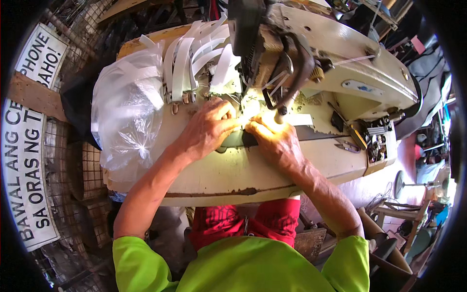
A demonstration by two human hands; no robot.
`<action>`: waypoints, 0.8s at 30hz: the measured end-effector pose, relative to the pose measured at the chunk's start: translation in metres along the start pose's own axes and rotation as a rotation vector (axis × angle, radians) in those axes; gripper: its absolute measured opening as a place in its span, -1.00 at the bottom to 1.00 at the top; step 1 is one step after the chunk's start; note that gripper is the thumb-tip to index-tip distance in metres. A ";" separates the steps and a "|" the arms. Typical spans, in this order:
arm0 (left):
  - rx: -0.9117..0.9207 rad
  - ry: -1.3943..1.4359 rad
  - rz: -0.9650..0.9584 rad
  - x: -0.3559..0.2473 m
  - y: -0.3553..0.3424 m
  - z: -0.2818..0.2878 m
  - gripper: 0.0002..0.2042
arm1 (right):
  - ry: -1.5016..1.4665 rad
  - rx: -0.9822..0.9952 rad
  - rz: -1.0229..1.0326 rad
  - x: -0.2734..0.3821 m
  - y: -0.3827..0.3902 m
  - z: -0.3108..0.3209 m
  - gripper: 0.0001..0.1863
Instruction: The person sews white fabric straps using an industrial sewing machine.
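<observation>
Both my hands are at the brightly lit needle area of a sewing machine (335,58). My left hand (206,125) is closed, fingers curled and thumb pointing toward the needle; what it pinches is lost in glare. My right hand (276,138) is closed with its fingertips pressed together close to the left thumb. From behind it a white strap (300,119) sticks out to the right along the machine bed. Left of the needle lies a bunch of white straps (182,65), with metal clips (186,98) at their near ends.
A clear plastic bag (127,114) holding white material sits at the table's left. On the right are a yellow-handled screwdriver (357,137), small snips (347,145) and a box of small parts (378,148). The worn table edge (228,193) runs before my lap. Wire mesh (92,163) stands at left.
</observation>
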State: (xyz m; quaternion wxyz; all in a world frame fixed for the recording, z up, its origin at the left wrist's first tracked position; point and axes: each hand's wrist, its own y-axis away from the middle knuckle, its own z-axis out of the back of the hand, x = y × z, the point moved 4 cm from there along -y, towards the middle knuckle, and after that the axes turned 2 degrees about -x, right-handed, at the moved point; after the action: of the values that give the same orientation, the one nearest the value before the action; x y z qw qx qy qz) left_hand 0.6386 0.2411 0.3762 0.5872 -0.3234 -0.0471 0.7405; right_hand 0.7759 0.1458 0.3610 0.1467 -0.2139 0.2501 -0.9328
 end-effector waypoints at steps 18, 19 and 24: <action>0.024 -0.157 -0.001 0.012 -0.005 -0.002 -0.72 | 0.133 -0.013 -0.139 -0.008 -0.003 -0.008 -0.73; 0.032 -0.184 0.003 0.010 -0.006 0.000 -0.70 | 0.138 -0.022 -0.145 -0.008 -0.003 -0.009 -0.73; -0.078 -0.249 0.009 0.008 -0.005 0.001 -0.66 | 0.101 -0.052 -0.171 -0.011 0.003 -0.014 -0.74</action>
State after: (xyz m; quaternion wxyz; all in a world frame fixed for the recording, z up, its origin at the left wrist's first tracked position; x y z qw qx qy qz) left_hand 0.6415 0.2505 0.3762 0.5607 -0.2518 -0.1469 0.7750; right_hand 0.7794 0.1539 0.3446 0.0483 -0.1908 0.2620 -0.9448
